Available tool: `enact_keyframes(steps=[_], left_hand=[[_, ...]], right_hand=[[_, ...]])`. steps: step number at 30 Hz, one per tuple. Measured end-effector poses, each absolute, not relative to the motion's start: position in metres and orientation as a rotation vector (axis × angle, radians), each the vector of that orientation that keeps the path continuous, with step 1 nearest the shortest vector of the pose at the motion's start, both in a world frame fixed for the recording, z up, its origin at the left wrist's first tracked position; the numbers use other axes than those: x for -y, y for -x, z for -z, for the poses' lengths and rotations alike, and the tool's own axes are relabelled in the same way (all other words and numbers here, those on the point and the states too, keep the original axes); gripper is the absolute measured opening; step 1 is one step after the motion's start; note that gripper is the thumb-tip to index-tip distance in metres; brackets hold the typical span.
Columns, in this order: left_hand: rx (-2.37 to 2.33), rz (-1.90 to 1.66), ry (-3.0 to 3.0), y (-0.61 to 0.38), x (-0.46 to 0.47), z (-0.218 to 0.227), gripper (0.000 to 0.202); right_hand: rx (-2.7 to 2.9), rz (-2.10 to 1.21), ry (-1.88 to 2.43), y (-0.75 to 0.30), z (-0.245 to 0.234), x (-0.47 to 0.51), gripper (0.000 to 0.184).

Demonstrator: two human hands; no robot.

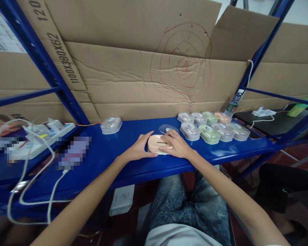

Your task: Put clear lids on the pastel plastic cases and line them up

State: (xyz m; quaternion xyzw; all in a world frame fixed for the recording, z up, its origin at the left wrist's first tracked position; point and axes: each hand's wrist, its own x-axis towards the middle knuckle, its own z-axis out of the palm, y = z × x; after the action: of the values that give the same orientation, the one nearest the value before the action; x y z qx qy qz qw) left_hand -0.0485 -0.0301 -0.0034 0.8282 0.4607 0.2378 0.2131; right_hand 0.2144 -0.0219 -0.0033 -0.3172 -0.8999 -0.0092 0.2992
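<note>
A peach oval box (156, 142) with a slot in its top sits near the front edge of the blue shelf. My left hand (141, 147) cups its left end, thumb at the front and fingers behind. From the right, my right hand (176, 143) grips the box, its fingers curled over the top and its thumb beside the slot. Just behind my right hand lies a clear plastic cover (166, 128), partly hidden by the fingers. Something pale shows under the box's front edge, too little to name.
Several similar boxes with clear covers (209, 134) stand in two rows at the right, near a water bottle (233, 103). Another covered box (111, 125) stands at the left. Power strips (45, 135), white cables and a blurred phone-like item (75, 152) lie further left. Cardboard (133, 68) backs the shelf.
</note>
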Motion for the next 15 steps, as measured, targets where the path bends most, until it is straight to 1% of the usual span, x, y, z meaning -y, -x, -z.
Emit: enact_keyframes(steps=[5, 10, 13, 15], left_hand=[[-1.238, -0.68, -2.337, 0.048, 0.029, 0.003, 0.113], [-1.205, -0.706, -2.358, 0.049, 0.028, 0.005, 0.108], [-1.213, -0.721, -2.354, 0.051, 0.026, 0.006, 0.106], [-1.225, -0.73, -2.351, 0.052, 0.025, 0.005, 0.107]], right_hand=[[2.43, 0.076, 0.83, -0.212, 0.003, 0.026, 0.052], [2.432, 0.015, 0.809, -0.215, 0.001, 0.028, 0.057], [2.263, -0.072, 0.84, -0.22, 0.001, 0.016, 0.05], [2.167, -0.08, 0.945, -0.223, 0.001, -0.001, 0.048]])
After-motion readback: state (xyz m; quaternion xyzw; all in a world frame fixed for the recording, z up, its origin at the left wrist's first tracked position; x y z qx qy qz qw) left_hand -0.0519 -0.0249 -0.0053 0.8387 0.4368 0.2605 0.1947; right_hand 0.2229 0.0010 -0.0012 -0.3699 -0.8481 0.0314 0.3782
